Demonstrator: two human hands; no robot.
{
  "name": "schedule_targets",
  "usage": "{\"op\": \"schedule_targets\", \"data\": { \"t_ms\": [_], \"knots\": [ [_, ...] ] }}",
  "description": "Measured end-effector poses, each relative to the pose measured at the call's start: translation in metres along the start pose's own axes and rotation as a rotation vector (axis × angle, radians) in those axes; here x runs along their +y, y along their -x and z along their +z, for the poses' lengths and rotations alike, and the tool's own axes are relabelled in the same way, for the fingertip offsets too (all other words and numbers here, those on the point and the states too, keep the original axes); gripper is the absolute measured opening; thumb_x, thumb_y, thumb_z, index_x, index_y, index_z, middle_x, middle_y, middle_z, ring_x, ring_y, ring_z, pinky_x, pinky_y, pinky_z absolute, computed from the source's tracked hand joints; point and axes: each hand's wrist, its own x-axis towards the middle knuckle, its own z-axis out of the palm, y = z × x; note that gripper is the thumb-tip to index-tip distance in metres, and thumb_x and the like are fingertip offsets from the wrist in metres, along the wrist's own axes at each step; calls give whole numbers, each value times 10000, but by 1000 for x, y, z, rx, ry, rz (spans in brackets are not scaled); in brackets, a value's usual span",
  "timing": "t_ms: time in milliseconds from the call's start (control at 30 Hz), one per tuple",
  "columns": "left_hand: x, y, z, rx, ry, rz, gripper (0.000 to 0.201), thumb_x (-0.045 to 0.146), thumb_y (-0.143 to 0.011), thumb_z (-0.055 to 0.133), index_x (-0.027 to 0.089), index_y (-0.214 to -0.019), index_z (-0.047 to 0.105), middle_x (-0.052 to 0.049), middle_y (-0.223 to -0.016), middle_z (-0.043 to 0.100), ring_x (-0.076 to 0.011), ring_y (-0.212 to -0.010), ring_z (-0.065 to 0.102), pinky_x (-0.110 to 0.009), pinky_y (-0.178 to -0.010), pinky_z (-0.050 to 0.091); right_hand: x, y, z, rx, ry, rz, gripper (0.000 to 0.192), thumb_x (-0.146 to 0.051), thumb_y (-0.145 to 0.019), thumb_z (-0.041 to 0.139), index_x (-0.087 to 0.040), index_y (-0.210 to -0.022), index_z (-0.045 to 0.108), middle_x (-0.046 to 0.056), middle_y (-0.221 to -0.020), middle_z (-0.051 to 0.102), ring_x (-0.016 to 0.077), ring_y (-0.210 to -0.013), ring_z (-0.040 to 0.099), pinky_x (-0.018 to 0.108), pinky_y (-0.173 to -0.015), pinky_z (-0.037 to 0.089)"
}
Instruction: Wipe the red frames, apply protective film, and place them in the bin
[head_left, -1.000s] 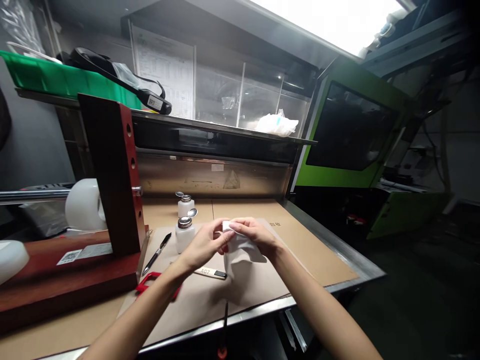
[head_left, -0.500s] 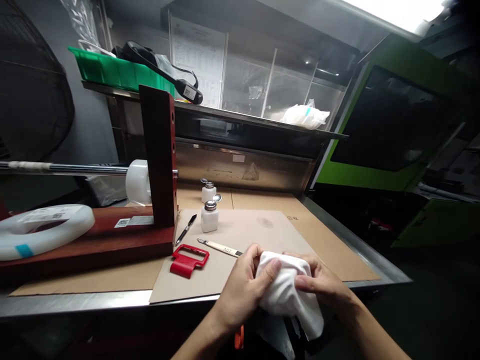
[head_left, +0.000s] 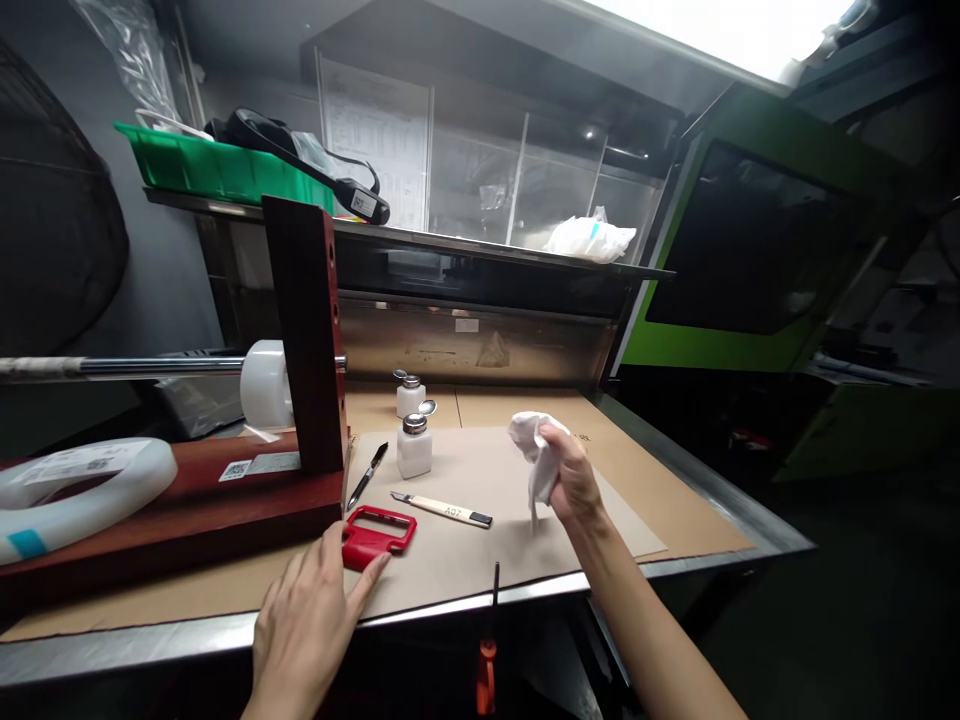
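I see right hand (head_left: 574,478) fisted on white cloth (head_left: 532,445), lifted over cardboard (head_left: 480,560) at 1 o'clock. Left hand (head_left: 307,620) flat at 7 o'clock, fingers together, tips touching red clip (head_left: 379,528). Knife (head_left: 442,509) between hands; bottle (head_left: 414,445) at 12.

White cloth (head_left: 534,450), red clip (head_left: 377,533), 2 white bottles (head_left: 414,447) with silver caps, green tray (head_left: 217,170), dark red wooden stand (head_left: 304,330).

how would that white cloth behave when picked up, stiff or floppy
Probably floppy: the cloth bunches in the right hand, with a tail drooping below the fist. Likely light, since a loose one-handed grip holds it clear of the cardboard. It seems unlikely to roll.
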Motion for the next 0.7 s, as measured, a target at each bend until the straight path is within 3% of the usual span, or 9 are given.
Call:
{"op": "schedule_targets", "data": {
  "t_ms": [167, 333, 533, 700],
  "knots": [
    [3, 0, 8, 1, -104, -7, 635, 496, -797, 317, 46, -1229, 437, -228, -1018, 632, -399, -1045, 534, -481, -881, 389, 28, -33, 36, -108, 279, -146, 347, -498, -762, 544, -156, -743, 600, -9, -613, 577, 87, -448, 430, 221, -427, 349],
    [-1, 0, 8, -3, -115, -9, 614, 501, -806, 260, 76, -1209, 443, -203, -1029, 636, -377, -1036, 553, -468, -879, 405, 52, -53, 60, -307, 711, -367, 274, -411, -814, 545, -177, -765, 680, 31, -781, 632, 139, -701, 532, 234, -624, 381],
    [-17, 9, 16, 97, 89, 7, 621, 534, -795, 291, 109, -1235, 396, -191, -1235, 541, -349, -1074, 562, -426, -813, 483, 55, -66, 79, -563, 1208, -489, 232, -263, -843, 483, -250, -935, 696, 29, -771, 632, 149, -683, 529, 242, -583, 292],
    [-29, 13, 21, 127, 354, -23, 592, 593, -738, 456, 172, -1154, 450, -145, -1150, 517, -245, -703, 616, -400, -684, 511, 47, -71, 92, -714, 1490, -515, 316, -251, -817, 460, -315, -1050, 664, 32, -822, 678, 180, -732, 573, 251, -578, 283]
  ]
}}
